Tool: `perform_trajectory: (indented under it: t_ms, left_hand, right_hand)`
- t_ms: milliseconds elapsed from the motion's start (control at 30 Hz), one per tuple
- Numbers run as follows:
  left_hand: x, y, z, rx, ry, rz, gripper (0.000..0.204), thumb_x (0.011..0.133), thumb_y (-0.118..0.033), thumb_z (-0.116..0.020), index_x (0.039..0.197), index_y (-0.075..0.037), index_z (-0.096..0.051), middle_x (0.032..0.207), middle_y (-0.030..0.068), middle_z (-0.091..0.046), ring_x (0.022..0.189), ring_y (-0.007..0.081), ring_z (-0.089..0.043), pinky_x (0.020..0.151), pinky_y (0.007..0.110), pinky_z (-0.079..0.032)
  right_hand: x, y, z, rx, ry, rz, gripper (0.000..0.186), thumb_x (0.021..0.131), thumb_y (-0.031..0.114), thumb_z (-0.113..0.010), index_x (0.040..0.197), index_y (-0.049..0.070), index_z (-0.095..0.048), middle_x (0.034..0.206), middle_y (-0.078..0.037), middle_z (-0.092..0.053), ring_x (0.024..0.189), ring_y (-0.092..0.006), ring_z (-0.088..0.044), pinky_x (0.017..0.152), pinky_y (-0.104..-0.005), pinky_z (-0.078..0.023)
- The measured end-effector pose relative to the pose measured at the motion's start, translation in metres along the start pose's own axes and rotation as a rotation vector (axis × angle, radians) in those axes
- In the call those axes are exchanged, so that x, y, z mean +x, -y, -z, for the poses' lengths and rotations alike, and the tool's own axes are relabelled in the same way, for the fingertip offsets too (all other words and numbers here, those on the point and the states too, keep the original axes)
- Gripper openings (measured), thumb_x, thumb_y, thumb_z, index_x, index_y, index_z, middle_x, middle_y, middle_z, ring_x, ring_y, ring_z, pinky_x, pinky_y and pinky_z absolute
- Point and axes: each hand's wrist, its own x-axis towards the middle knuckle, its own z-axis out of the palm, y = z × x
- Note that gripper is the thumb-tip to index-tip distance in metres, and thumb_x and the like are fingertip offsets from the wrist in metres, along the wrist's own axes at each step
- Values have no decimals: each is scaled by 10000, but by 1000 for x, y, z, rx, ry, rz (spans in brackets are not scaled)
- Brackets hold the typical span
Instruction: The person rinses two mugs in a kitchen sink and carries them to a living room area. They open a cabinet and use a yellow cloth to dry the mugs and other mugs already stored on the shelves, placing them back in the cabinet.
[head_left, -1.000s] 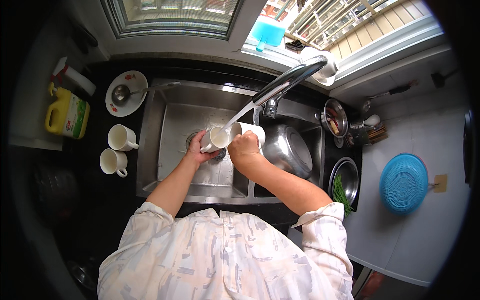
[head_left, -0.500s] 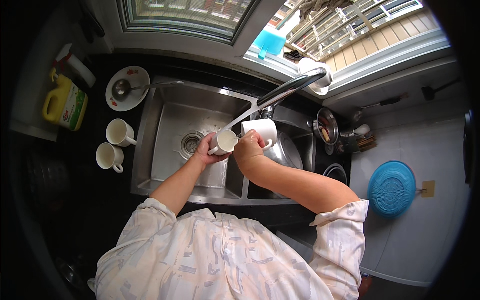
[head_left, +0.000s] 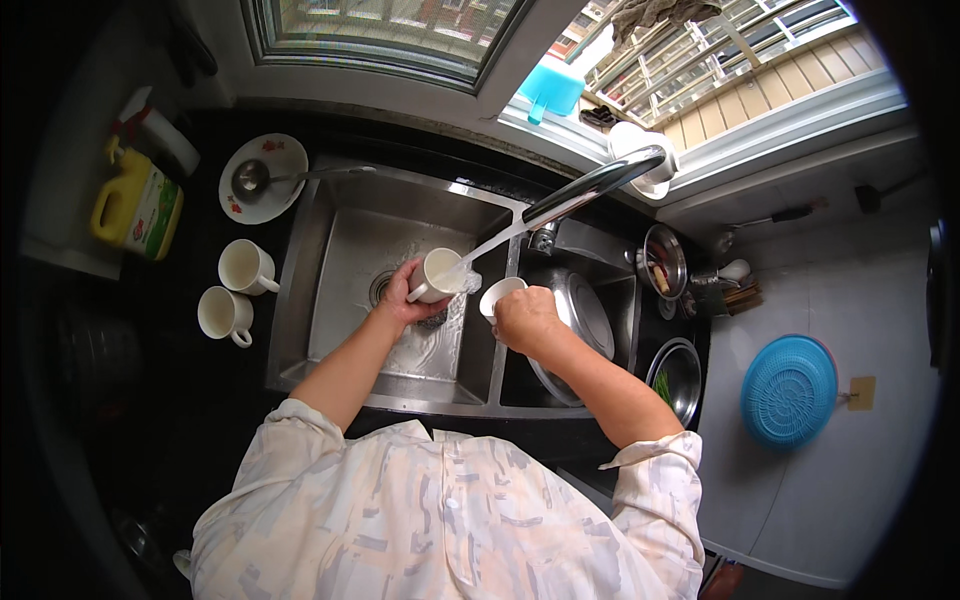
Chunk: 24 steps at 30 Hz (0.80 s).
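Observation:
My left hand is closed round a white mug in the left basin of the steel sink. A stream from the chrome faucet runs into that mug and splashes at its rim. Just to the right, my right hand grips a second white mug, mostly hidden by the fingers, over the divider and right basin. A large steel pot lies behind and below it in that basin.
Two white mugs and a plate with a ladle stand left of the sink, near a yellow jug. At right are a small steel bowl, a bowl of greens and a hanging blue basket.
The right-hand mug has moved lower and away from the stream, and less of it shows. The left-hand mug is slightly higher, with water now splashing from it.

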Motion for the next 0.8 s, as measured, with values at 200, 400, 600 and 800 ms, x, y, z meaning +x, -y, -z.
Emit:
perform_trajectory:
  t_ms: [200,400,600,800]
  left_hand:
    - [-3,-8,11,88,23,-43,423,788,-432,-512,1100,-146,-528,1110,92,-535,984,290,-526,776,454,-484]
    - [-15,-27,-4,266,39,-96,377,809,-443,-478,1032,-150,-556,1015,52,-581,920,231,-559,697,452,-490]
    - [-50,-29,-46,588,-111,-678,369,778,-237,-607,1100,-81,-516,971,53,-579,843,167,-574,721,317,-489]
    - [-82,-35,-86,1061,-314,-1188,443,700,-182,-694,1099,-73,-536,1033,102,-495,937,186,-516,791,296,-449]
  right_hand:
    - [15,1,-30,200,-40,-106,300,709,427,-607,795,150,-682,751,-84,-645,717,-251,-631,621,-351,-499]
    - [42,17,-58,427,-130,-205,329,736,461,-585,892,184,-669,799,-86,-646,757,-270,-621,639,-371,-491]
    - [104,53,-96,586,-296,-218,350,729,419,-597,755,75,-658,744,-161,-631,713,-319,-620,631,-401,-491]
    - [119,79,-88,630,-469,-128,304,729,390,-610,722,90,-658,712,-165,-622,678,-325,-613,612,-415,-486]
